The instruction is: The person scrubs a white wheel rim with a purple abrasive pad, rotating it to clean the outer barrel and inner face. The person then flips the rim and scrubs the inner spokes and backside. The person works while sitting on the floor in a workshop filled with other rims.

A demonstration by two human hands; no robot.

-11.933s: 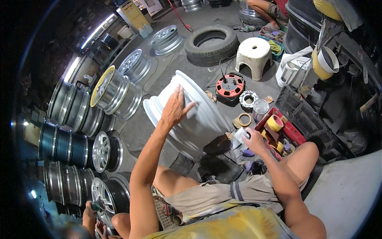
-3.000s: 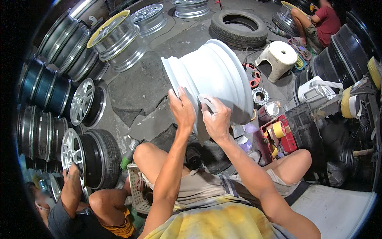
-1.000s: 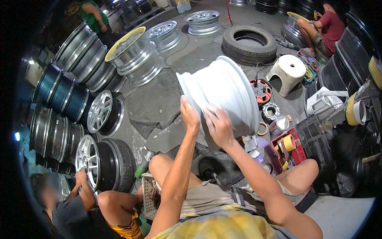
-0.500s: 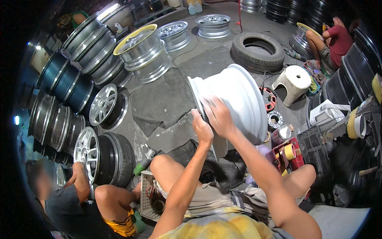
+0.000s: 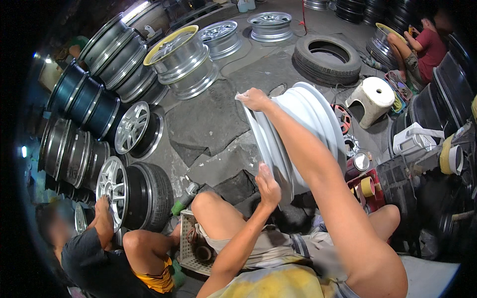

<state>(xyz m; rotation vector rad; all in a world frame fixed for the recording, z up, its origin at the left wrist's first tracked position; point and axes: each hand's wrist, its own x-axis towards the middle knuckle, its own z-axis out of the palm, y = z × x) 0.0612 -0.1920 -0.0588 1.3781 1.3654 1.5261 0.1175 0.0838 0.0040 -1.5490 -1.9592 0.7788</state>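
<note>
Head: wht rim (image 5: 320, 119) under R hand (image 5: 254, 99)

The near rim (image 5: 315, 111) is coloured white, as is the stool (image 5: 367, 101); a far-left rim (image 5: 186, 64) is edged in yellow. The near shirt (image 5: 278, 285) is blotched yellow and grey; beige shorts (image 5: 266, 246) are dark-striped.

Worn on the head, the camera (a wide fisheye) looks down and forward at the near wheel (image 5: 323, 124) and floor (image 5: 251, 70) beyond.
</note>
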